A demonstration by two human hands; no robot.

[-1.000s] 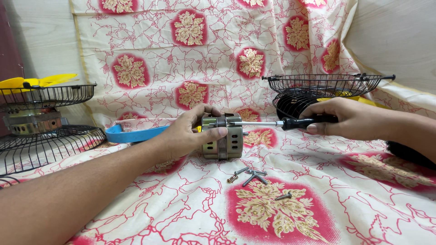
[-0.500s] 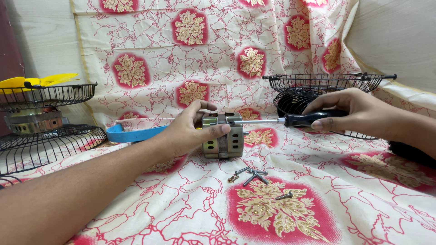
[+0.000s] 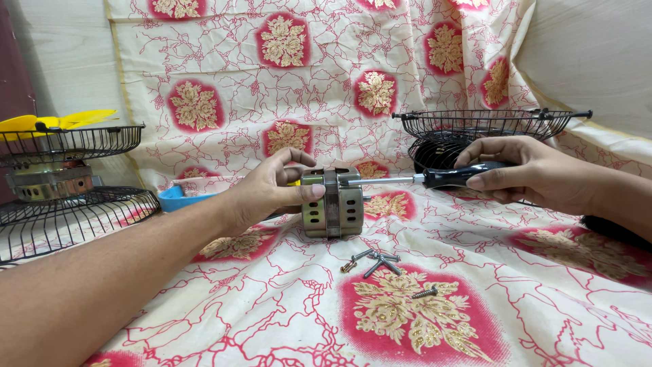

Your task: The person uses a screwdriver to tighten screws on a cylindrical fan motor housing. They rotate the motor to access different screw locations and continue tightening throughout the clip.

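Holding the metal motor (image 3: 331, 202) upright on the flowered cloth (image 3: 475, 319), our left hand (image 3: 268, 191) wraps its fingers around the side; it looks heavy and hard; our right hand (image 3: 526, 171) grips the screwdriver (image 3: 435, 179), tip at its top.

Two bare forearms, no sleeves in view, no watch, bracelet or ring visible. Left hand (image 3: 268, 194) at the end of a long forearm, broad in the foreground. Right hand (image 3: 523, 173) likewise uncovered, wrist bare. Fingers (image 3: 309, 192) ungloved, with short, plain nails.
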